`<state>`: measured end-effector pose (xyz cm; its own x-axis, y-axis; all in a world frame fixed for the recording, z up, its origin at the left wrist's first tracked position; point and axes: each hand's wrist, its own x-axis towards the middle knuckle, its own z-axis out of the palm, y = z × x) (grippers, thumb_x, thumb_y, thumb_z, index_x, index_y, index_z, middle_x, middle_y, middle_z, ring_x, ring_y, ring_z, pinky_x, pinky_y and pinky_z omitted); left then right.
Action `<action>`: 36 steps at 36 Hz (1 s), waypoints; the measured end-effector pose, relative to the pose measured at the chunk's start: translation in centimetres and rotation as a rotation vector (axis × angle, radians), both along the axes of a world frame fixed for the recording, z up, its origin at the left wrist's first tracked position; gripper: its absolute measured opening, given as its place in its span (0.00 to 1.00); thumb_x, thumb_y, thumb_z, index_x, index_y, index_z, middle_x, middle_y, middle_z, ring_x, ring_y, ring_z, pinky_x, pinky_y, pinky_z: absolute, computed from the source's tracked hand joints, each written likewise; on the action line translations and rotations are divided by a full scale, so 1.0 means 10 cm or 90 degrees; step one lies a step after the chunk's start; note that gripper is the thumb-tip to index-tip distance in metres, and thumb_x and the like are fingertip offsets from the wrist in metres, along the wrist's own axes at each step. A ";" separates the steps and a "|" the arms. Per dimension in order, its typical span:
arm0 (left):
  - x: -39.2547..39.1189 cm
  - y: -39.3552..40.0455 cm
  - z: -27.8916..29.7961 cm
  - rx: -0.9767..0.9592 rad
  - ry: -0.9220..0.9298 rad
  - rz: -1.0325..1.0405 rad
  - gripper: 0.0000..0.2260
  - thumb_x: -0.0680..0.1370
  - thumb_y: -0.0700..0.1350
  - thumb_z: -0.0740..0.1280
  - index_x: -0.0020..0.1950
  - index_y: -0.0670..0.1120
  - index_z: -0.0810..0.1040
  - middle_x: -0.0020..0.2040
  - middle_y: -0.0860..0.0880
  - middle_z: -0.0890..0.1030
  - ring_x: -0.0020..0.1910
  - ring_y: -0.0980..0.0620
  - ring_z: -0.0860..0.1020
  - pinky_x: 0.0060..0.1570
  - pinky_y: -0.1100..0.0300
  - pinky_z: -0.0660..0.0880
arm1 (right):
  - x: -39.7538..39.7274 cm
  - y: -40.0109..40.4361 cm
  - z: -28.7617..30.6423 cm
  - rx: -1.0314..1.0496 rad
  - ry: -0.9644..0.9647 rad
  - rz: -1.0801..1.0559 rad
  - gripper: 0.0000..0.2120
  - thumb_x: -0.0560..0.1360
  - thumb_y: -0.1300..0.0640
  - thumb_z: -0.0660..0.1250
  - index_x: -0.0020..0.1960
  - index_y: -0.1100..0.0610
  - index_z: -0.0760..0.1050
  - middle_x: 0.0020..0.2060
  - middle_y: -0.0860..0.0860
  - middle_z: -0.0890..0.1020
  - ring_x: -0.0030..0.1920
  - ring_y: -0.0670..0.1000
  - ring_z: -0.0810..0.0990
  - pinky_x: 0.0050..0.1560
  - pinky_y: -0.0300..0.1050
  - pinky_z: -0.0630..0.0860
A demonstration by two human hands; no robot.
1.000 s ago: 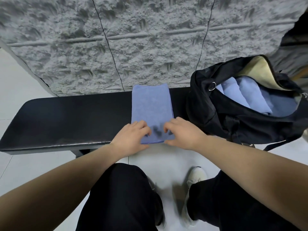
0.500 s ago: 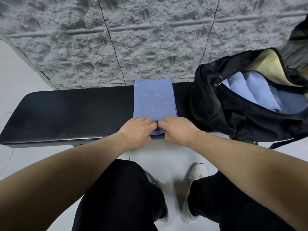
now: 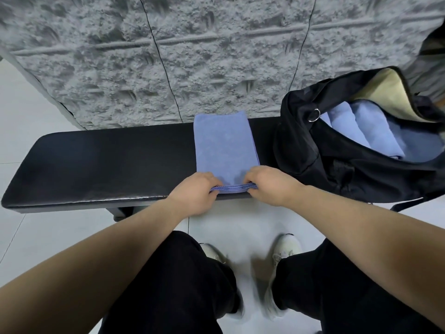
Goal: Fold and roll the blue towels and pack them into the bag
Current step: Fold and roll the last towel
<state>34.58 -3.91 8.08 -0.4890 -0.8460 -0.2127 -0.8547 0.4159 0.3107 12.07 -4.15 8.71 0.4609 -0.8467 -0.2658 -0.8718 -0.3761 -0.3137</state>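
i have the folded towel lying across the bench, bag just to its right with rolls inside. my left hand and right hand each pinch the near hem, fingers curled over it. i'd turn that edge tight and even, both hands level, so the roll stays straight.

towel on bench | bag right of towel | rolled towels in bag
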 end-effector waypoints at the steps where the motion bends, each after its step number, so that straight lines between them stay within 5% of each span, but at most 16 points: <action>1: 0.01 0.01 0.01 0.010 -0.002 0.004 0.10 0.79 0.42 0.59 0.52 0.49 0.80 0.47 0.52 0.75 0.47 0.49 0.73 0.47 0.56 0.71 | -0.02 0.01 0.01 0.024 -0.013 -0.010 0.10 0.79 0.56 0.62 0.57 0.55 0.77 0.52 0.52 0.77 0.54 0.53 0.74 0.52 0.44 0.69; 5: 0.05 0.03 -0.03 0.066 0.070 0.073 0.07 0.80 0.44 0.62 0.56 0.53 0.76 0.45 0.57 0.79 0.47 0.52 0.76 0.48 0.59 0.73 | -0.09 0.00 0.06 0.096 -0.063 -0.043 0.11 0.80 0.53 0.63 0.58 0.53 0.80 0.53 0.49 0.79 0.53 0.48 0.75 0.53 0.41 0.69; 9: 0.05 0.02 -0.05 0.053 0.061 0.034 0.05 0.82 0.44 0.60 0.56 0.52 0.71 0.43 0.57 0.75 0.42 0.52 0.73 0.37 0.62 0.66 | -0.13 -0.01 0.06 0.120 -0.121 -0.087 0.10 0.80 0.55 0.63 0.59 0.53 0.79 0.50 0.47 0.82 0.50 0.48 0.78 0.53 0.41 0.73; 14: 0.09 -0.01 -0.06 0.038 0.130 0.060 0.06 0.81 0.41 0.61 0.54 0.51 0.73 0.46 0.57 0.72 0.43 0.54 0.73 0.45 0.59 0.72 | -0.15 -0.01 0.02 0.130 -0.202 -0.152 0.04 0.78 0.57 0.66 0.51 0.49 0.76 0.43 0.48 0.80 0.38 0.45 0.75 0.39 0.35 0.73; 21: 0.13 -0.04 -0.06 -0.011 0.117 0.001 0.07 0.81 0.40 0.62 0.54 0.49 0.76 0.50 0.55 0.71 0.45 0.52 0.73 0.49 0.56 0.73 | -0.15 -0.03 -0.01 0.017 -0.071 -0.052 0.07 0.78 0.58 0.64 0.51 0.54 0.80 0.48 0.47 0.77 0.50 0.49 0.73 0.52 0.40 0.70; 26: 0.11 -0.06 -0.06 -0.100 0.053 -0.091 0.11 0.80 0.37 0.61 0.57 0.46 0.79 0.53 0.50 0.75 0.48 0.47 0.75 0.49 0.51 0.74 | -0.11 -0.03 -0.03 -0.092 -0.023 0.018 0.09 0.77 0.60 0.63 0.53 0.54 0.80 0.48 0.48 0.73 0.50 0.52 0.69 0.56 0.49 0.69; 31: 0.12 -0.08 -0.06 -0.235 -0.038 -0.157 0.12 0.68 0.32 0.73 0.47 0.47 0.86 0.41 0.48 0.76 0.33 0.45 0.74 0.29 0.54 0.72 | -0.04 -0.02 -0.03 -0.118 -0.036 0.045 0.12 0.73 0.67 0.63 0.55 0.56 0.75 0.46 0.53 0.76 0.49 0.56 0.73 0.47 0.49 0.70; 36: 0.00 -0.08 -0.11 -0.182 -0.079 -0.081 0.14 0.74 0.32 0.64 0.53 0.46 0.82 0.44 0.48 0.74 0.35 0.49 0.67 0.30 0.54 0.66 | 0.03 0.02 -0.04 -0.102 0.029 0.071 0.16 0.72 0.70 0.59 0.54 0.54 0.73 0.44 0.50 0.71 0.45 0.54 0.72 0.39 0.48 0.67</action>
<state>34.60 -4.68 7.03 -0.5792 -0.8142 -0.0396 -0.8147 0.5765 0.0622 12.33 -3.98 8.28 0.5449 -0.8241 -0.1549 -0.8338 -0.5131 -0.2036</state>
